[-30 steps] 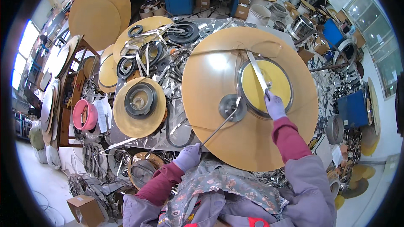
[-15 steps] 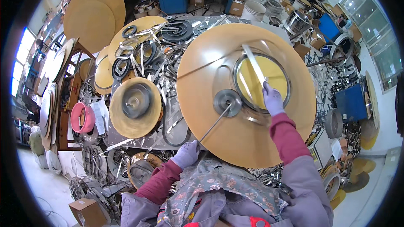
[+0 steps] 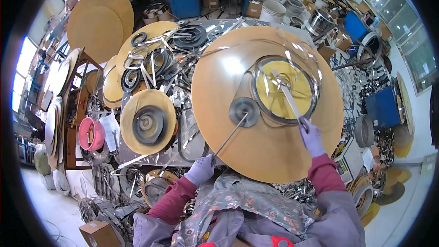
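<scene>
My gloved left hand (image 3: 201, 169) is closed around a thin metal rod (image 3: 227, 141). The rod's far end meets the hub of a grey disc (image 3: 238, 107) lying on a large tan round board (image 3: 270, 158). Gloved too, my right hand (image 3: 313, 139) grips the near end of a flat pale bar (image 3: 291, 102). That bar reaches over the yellow centre (image 3: 269, 92) of a wound metal ring (image 3: 312, 110) on the board. Thin shiny strip (image 3: 286, 46) loops, smeared by motion, around and above the ring. Whether the bar touches the ring is unclear.
Left of the board stands a smaller tan disc (image 3: 127, 132) carrying a grey coil (image 3: 150, 125). Behind it lie dark rings (image 3: 190, 36) and tangled metal strips. A pink bowl (image 3: 91, 133) sits at the left; metal scrap (image 3: 350, 87) lies to the right.
My right hand has moved down and to the right, drawing the bar's near end with it. The bar's far end now lies over the yellow centre. My left hand has barely moved.
</scene>
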The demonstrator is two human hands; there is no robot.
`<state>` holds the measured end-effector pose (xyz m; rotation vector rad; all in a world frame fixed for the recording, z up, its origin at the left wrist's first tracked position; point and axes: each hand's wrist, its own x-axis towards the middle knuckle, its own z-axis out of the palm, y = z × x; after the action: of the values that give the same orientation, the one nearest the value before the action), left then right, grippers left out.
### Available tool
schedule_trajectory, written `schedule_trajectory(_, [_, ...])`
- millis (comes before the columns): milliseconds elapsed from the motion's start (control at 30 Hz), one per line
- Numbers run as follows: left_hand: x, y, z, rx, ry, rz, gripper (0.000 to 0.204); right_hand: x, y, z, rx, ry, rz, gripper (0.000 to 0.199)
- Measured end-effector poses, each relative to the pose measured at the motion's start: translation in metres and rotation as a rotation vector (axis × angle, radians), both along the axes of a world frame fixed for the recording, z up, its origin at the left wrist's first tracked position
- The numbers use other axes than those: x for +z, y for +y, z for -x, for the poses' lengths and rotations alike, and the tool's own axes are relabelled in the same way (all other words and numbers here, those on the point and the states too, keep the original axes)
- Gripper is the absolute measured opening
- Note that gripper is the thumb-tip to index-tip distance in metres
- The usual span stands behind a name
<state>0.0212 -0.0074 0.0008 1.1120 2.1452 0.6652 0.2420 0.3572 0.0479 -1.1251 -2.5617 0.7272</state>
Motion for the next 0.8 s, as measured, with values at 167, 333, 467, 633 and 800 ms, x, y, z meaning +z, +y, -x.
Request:
schedule_trajectory(167, [-0.001, 0.006, -0.003, -0.005, -0.016, 0.033, 0.014, -0.017, 0.023, -0.063, -0.225, 0.054, -0.271, 0.043])
schedule_trajectory(333, [0.002, 0.010, -0.002, 0.000, -0.026, 0.030, 0.014, -0.084, 0.031, -0.084, -0.282, -0.258, -0.239, 0.039])
schedule_trajectory(467, [0.002, 0.009, -0.002, 0.013, -0.052, 0.006, 0.014, -0.108, 0.042, -0.092, -0.362, 0.082, -0.352, 0.024])
schedule_trajectory(633, [0.015, 0.006, -0.001, 0.022, -0.033, 0.039, 0.013, -0.078, 0.044, -0.079, -0.322, -0.079, -0.256, 0.024])
schedule_trajectory(800, [0.015, -0.013, 0.000, 0.015, 0.017, 0.014, 0.014, -0.078, 0.039, -0.086, -0.358, -0.111, -0.228, 0.023])
